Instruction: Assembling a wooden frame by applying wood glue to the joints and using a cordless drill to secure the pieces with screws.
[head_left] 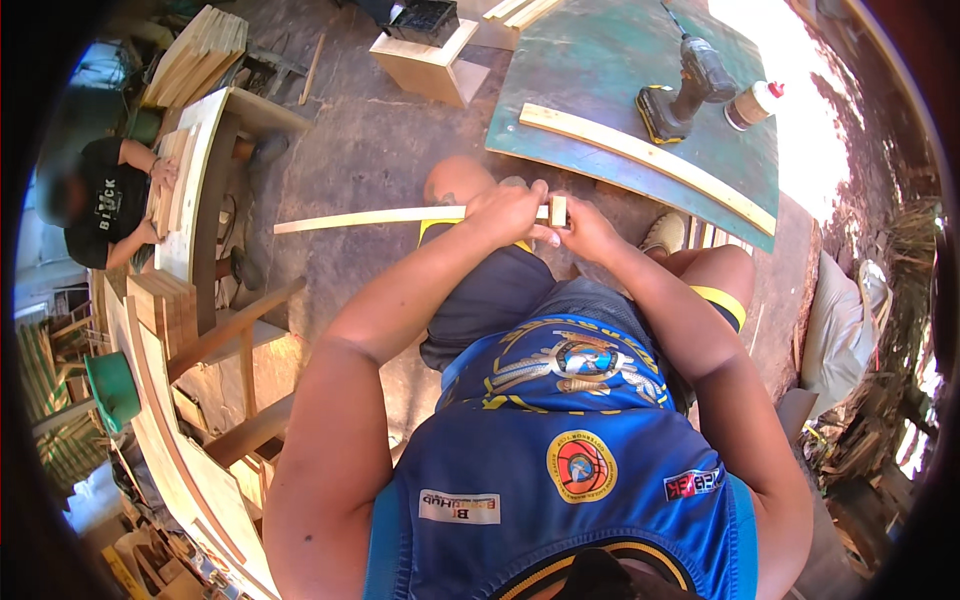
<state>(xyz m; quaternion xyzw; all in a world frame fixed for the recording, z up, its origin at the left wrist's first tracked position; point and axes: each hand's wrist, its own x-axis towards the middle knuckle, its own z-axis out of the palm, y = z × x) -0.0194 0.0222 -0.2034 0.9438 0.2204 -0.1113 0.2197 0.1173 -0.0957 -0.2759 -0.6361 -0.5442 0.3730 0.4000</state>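
My left hand (508, 212) is closed round a long, thin wooden strip (370, 217), which reaches out to the left over the floor. Close beside it, the fingers of my right hand (590, 232) grip a short piece of light wood (558, 210) at the strip's right end. Whether the two pieces touch or are joined, I cannot tell. Ahead of my hands, another wooden strip (650, 160) lies along the near side of the green table (570, 75). A cordless drill (690, 85) and a bottle with a red cap (752, 106) stand farther back on that tabletop.
At the far left, a co-worker (105, 205) has both hands on boards at a bench (205, 150). A wooden box (425, 65) carries a black crate (422, 22). Stacked wood blocks (160, 305) and a green bucket (112, 390) are at the left; a grey sack (840, 335) lies at the right.
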